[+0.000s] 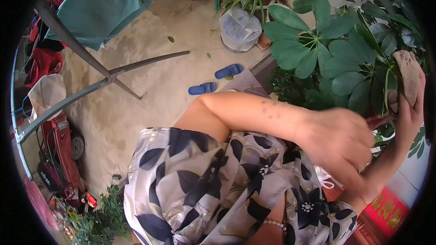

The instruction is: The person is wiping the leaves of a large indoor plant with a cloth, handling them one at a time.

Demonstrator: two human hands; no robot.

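Observation:
My left arm reaches across my body to the right, and my left hand (338, 138) is curled and slightly blurred, close to my right forearm. Its fingertips are turned away, so whatever it may hold is hidden. At the far right, my right hand (414, 102) is raised with its fingers around a stained beige cloth (405, 75). The cloth is against the stems of a broad-leaved umbrella plant (347, 61), whose glossy green leaves spread in front of me. A reddish-brown piece (380, 121) shows between my two hands; its kind cannot be made out.
Blue slippers (202, 89) lie on the concrete floor beside a step (247, 81). A covered round tub (240, 29) and potted grasses stand beyond. On the left are a metal drying rack (109, 78), a hanging green cloth (97, 9) and a red machine (61, 154).

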